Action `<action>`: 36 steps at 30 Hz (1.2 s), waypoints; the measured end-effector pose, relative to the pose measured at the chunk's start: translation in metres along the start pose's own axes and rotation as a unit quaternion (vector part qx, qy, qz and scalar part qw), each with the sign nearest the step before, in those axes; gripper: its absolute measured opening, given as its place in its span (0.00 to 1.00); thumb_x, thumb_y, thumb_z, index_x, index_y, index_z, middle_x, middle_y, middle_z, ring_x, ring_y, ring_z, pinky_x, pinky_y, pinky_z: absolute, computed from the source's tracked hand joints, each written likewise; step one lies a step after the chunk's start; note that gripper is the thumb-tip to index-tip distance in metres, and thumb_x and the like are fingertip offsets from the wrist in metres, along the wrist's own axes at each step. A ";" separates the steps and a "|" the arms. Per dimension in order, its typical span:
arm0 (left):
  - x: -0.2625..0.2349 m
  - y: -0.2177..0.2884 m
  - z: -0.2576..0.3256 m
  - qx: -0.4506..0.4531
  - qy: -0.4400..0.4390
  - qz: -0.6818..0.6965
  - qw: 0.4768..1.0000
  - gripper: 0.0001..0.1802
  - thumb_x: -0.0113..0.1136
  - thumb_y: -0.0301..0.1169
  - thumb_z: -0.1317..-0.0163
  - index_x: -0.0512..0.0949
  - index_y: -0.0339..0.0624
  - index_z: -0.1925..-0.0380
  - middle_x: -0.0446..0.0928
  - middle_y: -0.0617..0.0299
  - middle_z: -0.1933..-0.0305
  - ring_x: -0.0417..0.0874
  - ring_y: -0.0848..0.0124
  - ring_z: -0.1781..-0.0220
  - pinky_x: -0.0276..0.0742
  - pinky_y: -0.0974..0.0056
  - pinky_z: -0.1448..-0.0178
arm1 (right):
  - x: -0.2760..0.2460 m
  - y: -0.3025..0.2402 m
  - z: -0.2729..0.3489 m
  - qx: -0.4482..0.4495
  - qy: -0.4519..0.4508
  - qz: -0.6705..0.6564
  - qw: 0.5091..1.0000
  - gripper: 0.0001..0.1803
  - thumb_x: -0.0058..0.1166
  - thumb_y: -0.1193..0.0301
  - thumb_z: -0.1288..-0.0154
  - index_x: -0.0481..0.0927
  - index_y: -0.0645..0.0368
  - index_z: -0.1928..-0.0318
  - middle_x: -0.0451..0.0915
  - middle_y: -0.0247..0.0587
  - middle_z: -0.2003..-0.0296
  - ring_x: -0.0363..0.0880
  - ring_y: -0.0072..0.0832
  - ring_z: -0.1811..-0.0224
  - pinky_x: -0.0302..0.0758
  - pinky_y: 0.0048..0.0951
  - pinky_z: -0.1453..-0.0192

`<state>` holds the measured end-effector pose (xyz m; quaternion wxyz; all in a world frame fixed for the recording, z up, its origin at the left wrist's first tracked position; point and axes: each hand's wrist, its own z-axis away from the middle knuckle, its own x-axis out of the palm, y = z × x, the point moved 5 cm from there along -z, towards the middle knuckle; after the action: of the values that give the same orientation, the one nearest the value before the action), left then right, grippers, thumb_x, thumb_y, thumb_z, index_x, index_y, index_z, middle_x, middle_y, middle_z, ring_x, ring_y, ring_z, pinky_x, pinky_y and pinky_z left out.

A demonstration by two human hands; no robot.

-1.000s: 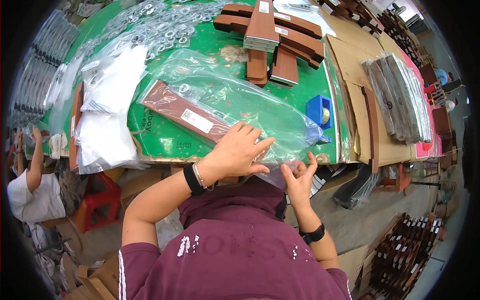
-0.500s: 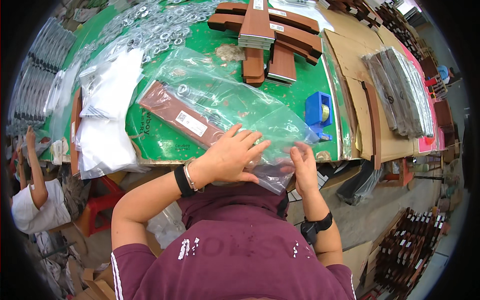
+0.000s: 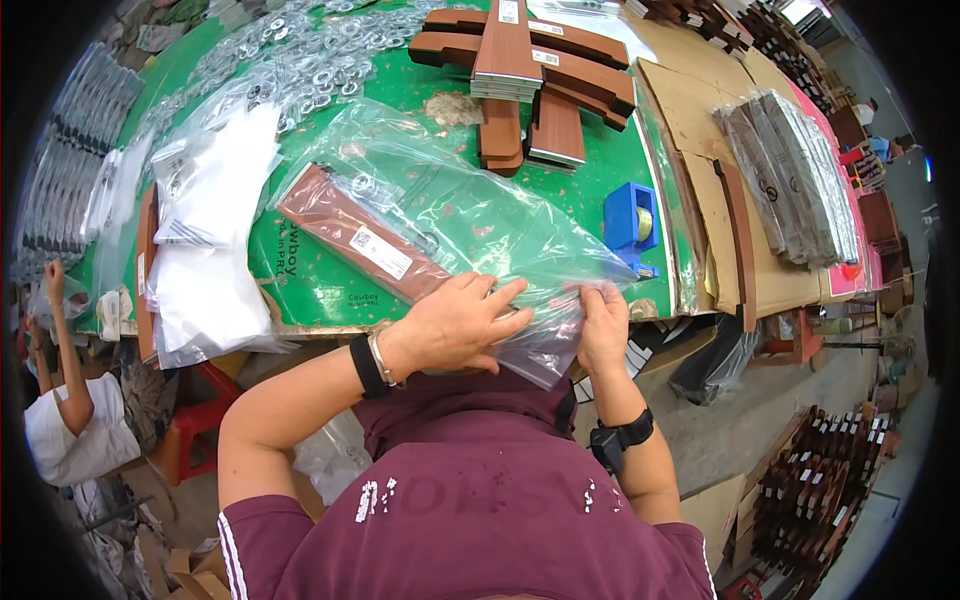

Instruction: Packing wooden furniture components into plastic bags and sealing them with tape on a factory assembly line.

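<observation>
A clear plastic bag (image 3: 520, 230) lies across the green table in front of me. Inside its left part is a brown wooden slat (image 3: 330, 212) with a white label, next to a small packet of hardware. My left hand (image 3: 465, 320) rests with fingers spread over the slat's near end and the bag's film. At the bag's right corner, my right hand (image 3: 603, 318) pinches the plastic between thumb and fingers. A blue tape dispenser (image 3: 622, 220) stands just beyond the right hand.
Brown wooden pieces (image 3: 530, 60) are stacked at the far side. White bags (image 3: 205, 240) lie at left, near many small hardware packets (image 3: 310, 60). Cardboard (image 3: 700, 130) and wrapped slats (image 3: 785, 180) are on the right. Another person (image 3: 80, 420) works at far left.
My right hand has closed on the bag's edge, its fingers now together. My left hand has shifted slightly down and left over the bag.
</observation>
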<state>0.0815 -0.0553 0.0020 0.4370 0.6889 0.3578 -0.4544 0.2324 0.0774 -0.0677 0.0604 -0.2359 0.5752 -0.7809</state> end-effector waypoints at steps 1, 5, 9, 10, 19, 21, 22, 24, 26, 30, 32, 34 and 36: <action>0.003 -0.001 0.001 0.006 0.022 -0.017 1.000 0.37 0.73 0.50 0.56 0.73 0.52 0.45 0.72 0.54 0.43 0.77 0.57 0.53 0.76 0.56 0.49 | -0.003 0.001 -0.001 0.000 0.000 0.001 1.000 0.06 0.47 0.76 0.28 0.76 0.65 0.57 0.81 0.38 0.61 0.78 0.21 0.62 0.77 0.24 0.55; 0.013 -0.002 0.002 0.025 0.003 -0.043 0.999 0.30 0.71 0.44 0.56 0.74 0.52 0.51 0.74 0.57 0.48 0.77 0.60 0.60 0.76 0.58 0.55 | -0.013 0.003 0.001 0.024 -0.021 -0.001 0.999 0.07 0.46 0.76 0.29 0.76 0.64 0.55 0.82 0.43 0.59 0.82 0.26 0.62 0.80 0.26 0.64; 0.004 -0.010 0.007 0.049 0.014 -0.059 0.997 0.27 0.69 0.42 0.56 0.74 0.53 0.54 0.74 0.60 0.51 0.77 0.63 0.63 0.76 0.60 0.58 | -0.015 0.011 0.011 0.109 -0.031 -0.026 0.993 0.09 0.46 0.76 0.29 0.73 0.64 0.51 0.82 0.47 0.57 0.86 0.34 0.62 0.83 0.28 0.70; 0.001 -0.010 0.009 0.072 0.014 -0.053 0.996 0.25 0.67 0.41 0.54 0.74 0.52 0.54 0.74 0.60 0.54 0.76 0.63 0.65 0.75 0.59 0.58 | -0.016 0.010 0.015 0.109 -0.031 -0.026 0.993 0.09 0.46 0.76 0.29 0.73 0.64 0.51 0.82 0.47 0.57 0.86 0.34 0.62 0.83 0.28 0.70; -0.003 0.008 0.051 0.088 0.073 -0.196 0.974 0.19 0.57 0.36 0.40 0.75 0.55 0.47 0.69 0.62 0.36 0.68 0.64 0.32 0.62 0.55 0.27 | -0.035 -0.035 0.032 0.059 -0.258 0.140 0.954 0.41 0.49 0.91 0.46 0.61 0.58 0.29 0.71 0.47 0.38 0.76 0.34 0.42 0.79 0.30 0.46; 0.008 0.028 0.064 0.064 0.112 -0.262 0.956 0.22 0.52 0.32 0.36 0.72 0.53 0.41 0.69 0.64 0.36 0.67 0.68 0.30 0.57 0.55 0.24 | -0.032 -0.062 0.031 -0.063 -0.253 0.294 0.919 0.42 0.48 0.92 0.48 0.61 0.57 0.29 0.71 0.47 0.37 0.76 0.36 0.41 0.78 0.30 0.46; 0.014 0.036 0.068 0.061 0.111 -0.263 0.956 0.22 0.52 0.32 0.36 0.72 0.53 0.41 0.69 0.64 0.36 0.67 0.68 0.30 0.57 0.55 0.24 | -0.027 -0.079 0.031 -0.183 -0.235 0.439 0.848 0.44 0.47 0.92 0.49 0.62 0.55 0.29 0.70 0.48 0.37 0.77 0.37 0.41 0.77 0.30 0.45; 0.026 0.042 0.071 0.006 0.090 -0.260 0.961 0.22 0.54 0.33 0.35 0.74 0.59 0.40 0.69 0.68 0.38 0.68 0.70 0.31 0.56 0.53 0.24 | -0.018 -0.088 0.026 -0.266 -0.253 0.490 0.791 0.45 0.47 0.92 0.50 0.64 0.49 0.29 0.70 0.47 0.37 0.75 0.41 0.40 0.77 0.33 0.45; 0.035 0.041 0.071 -0.011 0.101 -0.257 0.961 0.20 0.54 0.33 0.35 0.75 0.59 0.42 0.71 0.68 0.40 0.69 0.71 0.32 0.57 0.54 0.24 | 0.005 -0.088 0.033 -0.466 -0.275 0.616 0.572 0.43 0.50 0.88 0.49 0.67 0.44 0.31 0.69 0.44 0.35 0.73 0.42 0.38 0.77 0.37 0.46; 0.046 0.044 0.076 -0.033 0.198 -0.239 0.950 0.08 0.56 0.33 0.37 0.76 0.55 0.57 0.72 0.69 0.40 0.72 0.71 0.34 0.59 0.55 0.26 | 0.014 -0.078 0.023 -0.507 -0.316 0.693 0.404 0.42 0.54 0.80 0.46 0.66 0.33 0.30 0.63 0.29 0.29 0.64 0.39 0.30 0.74 0.36 0.40; 0.046 0.048 0.075 -0.042 0.217 -0.230 0.948 0.05 0.57 0.32 0.38 0.76 0.55 0.63 0.73 0.70 0.39 0.72 0.71 0.33 0.59 0.55 0.26 | 0.014 -0.078 0.017 -0.497 -0.327 0.704 0.388 0.42 0.53 0.80 0.44 0.64 0.31 0.29 0.61 0.26 0.28 0.63 0.38 0.29 0.72 0.35 0.37; 0.042 0.049 0.071 -0.052 0.227 -0.209 0.950 0.03 0.57 0.30 0.38 0.74 0.53 0.68 0.74 0.67 0.37 0.72 0.69 0.31 0.58 0.53 0.25 | 0.015 -0.078 0.017 -0.498 -0.407 0.654 0.398 0.41 0.54 0.79 0.43 0.64 0.33 0.29 0.62 0.27 0.28 0.63 0.37 0.29 0.71 0.35 0.35; 0.041 0.049 0.071 -0.062 0.220 -0.190 0.955 0.04 0.58 0.30 0.39 0.73 0.51 0.69 0.75 0.65 0.37 0.73 0.68 0.32 0.59 0.53 0.25 | 0.018 -0.079 0.017 -0.485 -0.427 0.653 0.395 0.39 0.53 0.77 0.41 0.64 0.35 0.30 0.62 0.28 0.28 0.63 0.36 0.29 0.70 0.36 0.34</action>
<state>0.1165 -0.1355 -0.0373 0.2951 0.6629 0.5967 -0.3427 0.2374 0.0822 0.0148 0.6648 -0.0806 0.7343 0.1110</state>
